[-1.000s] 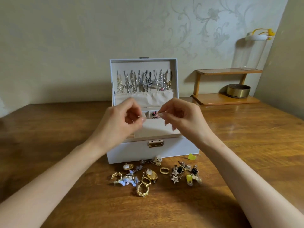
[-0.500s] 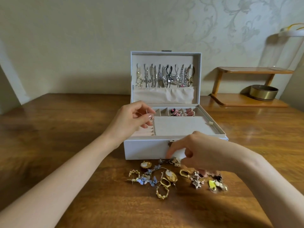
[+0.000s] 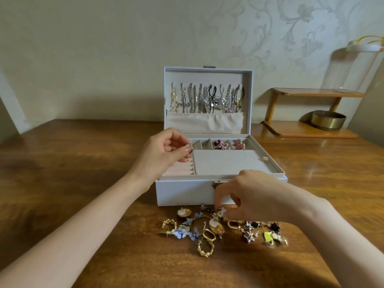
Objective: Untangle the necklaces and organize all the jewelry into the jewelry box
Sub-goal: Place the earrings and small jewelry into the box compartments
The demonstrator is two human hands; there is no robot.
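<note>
Sorting earrings — right hand [image 3: 255, 196] pinches a white flower earring [image 3: 221, 213] off the pile [image 3: 207, 235] beneath it, left hand [image 3: 164, 151] pinches a tiny piece [image 3: 189, 145] over the jewelry box [image 3: 182, 194] — next, lift without snagging.

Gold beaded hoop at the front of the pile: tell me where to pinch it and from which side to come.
Pinch the near arc of the gold beaded hoop, coming from above on the person's side. It lies flat on the table; its near half is free, while its far edge crowds the oval gold earring. Probably one fingertip inside the ring, thumb outside.
</note>
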